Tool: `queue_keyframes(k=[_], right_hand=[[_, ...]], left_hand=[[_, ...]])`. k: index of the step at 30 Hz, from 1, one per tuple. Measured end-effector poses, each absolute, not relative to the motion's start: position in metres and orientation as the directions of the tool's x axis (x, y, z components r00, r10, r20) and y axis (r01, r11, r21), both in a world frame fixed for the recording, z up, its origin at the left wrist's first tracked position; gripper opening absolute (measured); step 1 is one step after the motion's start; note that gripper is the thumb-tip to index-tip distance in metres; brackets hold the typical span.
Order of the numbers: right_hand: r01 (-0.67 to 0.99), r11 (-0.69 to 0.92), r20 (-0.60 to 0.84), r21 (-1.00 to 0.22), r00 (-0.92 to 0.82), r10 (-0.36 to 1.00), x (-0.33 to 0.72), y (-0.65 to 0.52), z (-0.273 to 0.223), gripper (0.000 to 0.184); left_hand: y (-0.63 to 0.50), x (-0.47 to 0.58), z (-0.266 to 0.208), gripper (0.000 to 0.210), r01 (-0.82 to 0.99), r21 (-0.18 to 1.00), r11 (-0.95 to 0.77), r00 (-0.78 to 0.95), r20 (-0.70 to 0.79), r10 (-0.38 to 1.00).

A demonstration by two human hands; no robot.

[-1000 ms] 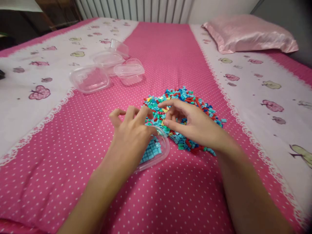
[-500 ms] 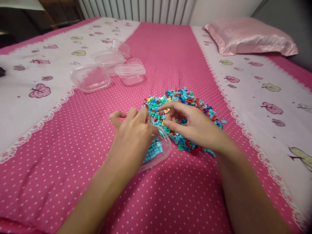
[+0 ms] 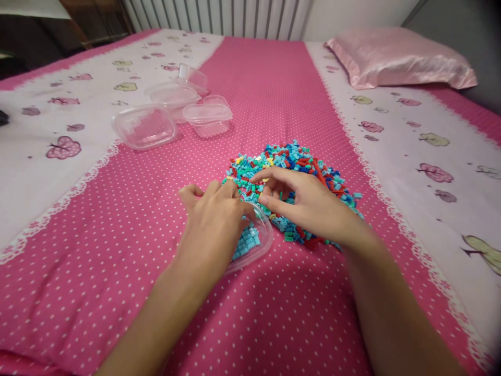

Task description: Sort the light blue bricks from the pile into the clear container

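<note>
My left hand (image 3: 215, 214) hovers over a shallow clear plastic container (image 3: 267, 241), back of the hand up, fingers bent down and thumb tucked toward them. Whatever its fingertips pinch is hidden behind the hand. Inside the container lie light blue building bricks (image 3: 247, 243) set closely in rows, partly covered by the hand. To the right, my right hand (image 3: 309, 201) is over a heap of small building bricks (image 3: 291, 156) in blue, turquoise, green, red and yellow. Its index finger and thumb stand apart, the other fingers curl inward, and I see nothing held.
Several clear plastic containers (image 3: 144, 128) and lids stand farther back on the left. Pink dotted bedding (image 3: 274, 313) lies beneath everything. A pink pillow (image 3: 399, 57) rests at the back right, and a white radiator (image 3: 219, 18) runs behind the bed.
My left hand has shifted very slightly right and down, staying over the container. My right hand has barely moved over the heap, its thumb and index finger still apart.
</note>
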State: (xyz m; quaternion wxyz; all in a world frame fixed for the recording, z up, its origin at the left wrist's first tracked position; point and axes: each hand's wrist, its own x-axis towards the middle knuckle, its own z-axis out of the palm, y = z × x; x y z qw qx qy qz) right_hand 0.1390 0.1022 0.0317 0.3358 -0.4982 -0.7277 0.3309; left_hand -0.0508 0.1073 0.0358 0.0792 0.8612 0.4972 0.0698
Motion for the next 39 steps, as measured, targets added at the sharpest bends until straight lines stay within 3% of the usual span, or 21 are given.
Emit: queue_keyframes(k=[12, 24, 33, 39], right_hand=[[0.518, 0.294, 0.166, -0.804, -0.279, 0.946, 0.142, 0.102, 0.033, 0.025], [0.535, 0.283, 0.138, -0.796, -0.295, 0.945, 0.141, 0.102, 0.034, 0.023], [0.554, 0.289, 0.145, -0.781, -0.288, 0.946, 0.142, 0.103, 0.034, 0.025], [0.637, 0.296, 0.168, -0.712, -0.255, 0.952, 0.154, 0.104, 0.035, 0.019]], left_hand=[[0.107, -0.052, 0.035, 0.022, 0.849, 0.183, -0.495, 0.496, 0.047, 0.867], [0.107, -0.055, 0.027, 0.017, 0.805, 0.17, -0.569, 0.543, 0.175, 0.821], [0.103, -0.056, 0.034, 0.019, 0.808, 0.078, -0.583, 0.572, 0.126, 0.81], [0.105, -0.056, 0.04, 0.019, 0.824, 0.103, -0.557, 0.543, 0.136, 0.829]])
